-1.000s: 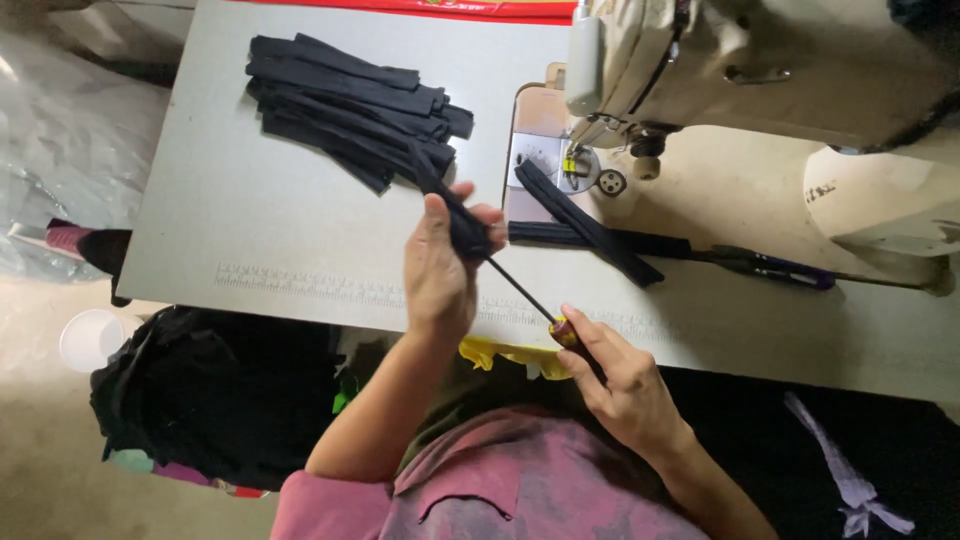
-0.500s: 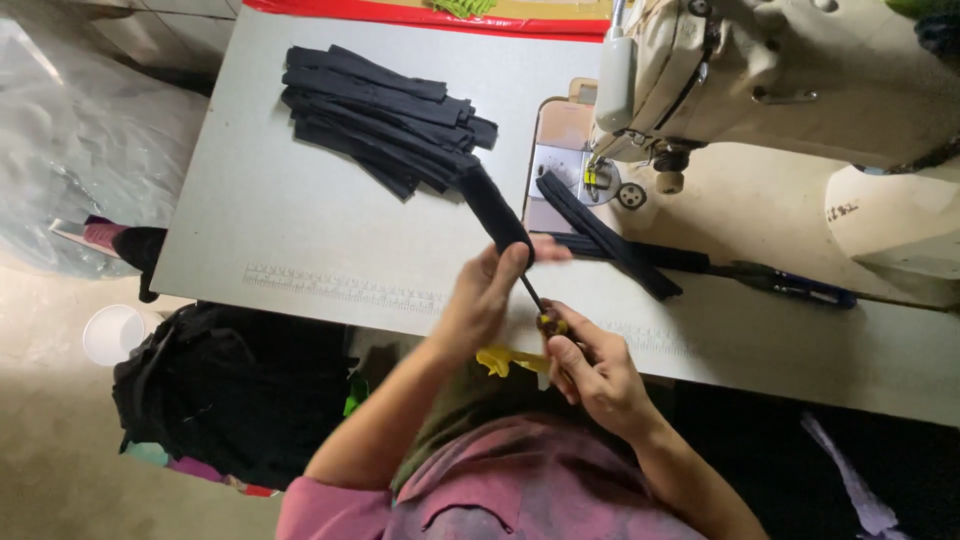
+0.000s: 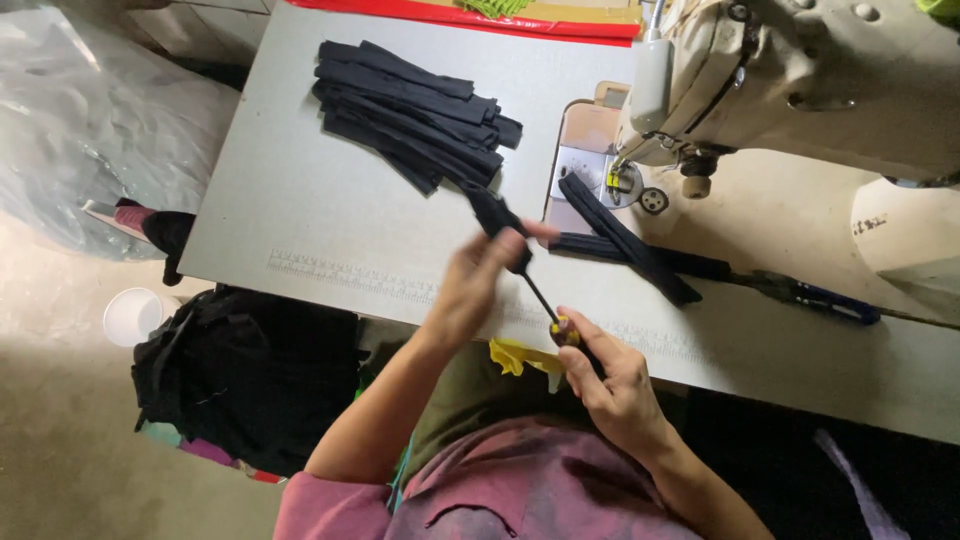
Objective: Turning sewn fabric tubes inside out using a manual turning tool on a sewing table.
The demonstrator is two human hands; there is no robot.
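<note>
Mostly blurring, left hand [image 3: 478,285] is gripping a black strip [image 3: 497,218]; right hand [image 3: 615,385] is clenching a thin rod [image 3: 541,298], handle hidden.

head cam | looks steeply down | near hands [image 3: 480,285] | over sewing table [image 3: 300,200]

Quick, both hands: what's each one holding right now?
Left hand: closed on a black fabric strip.
Right hand: closed on a thin rod tool.

Small label on sewing machine [image 3: 868,224]
</note>
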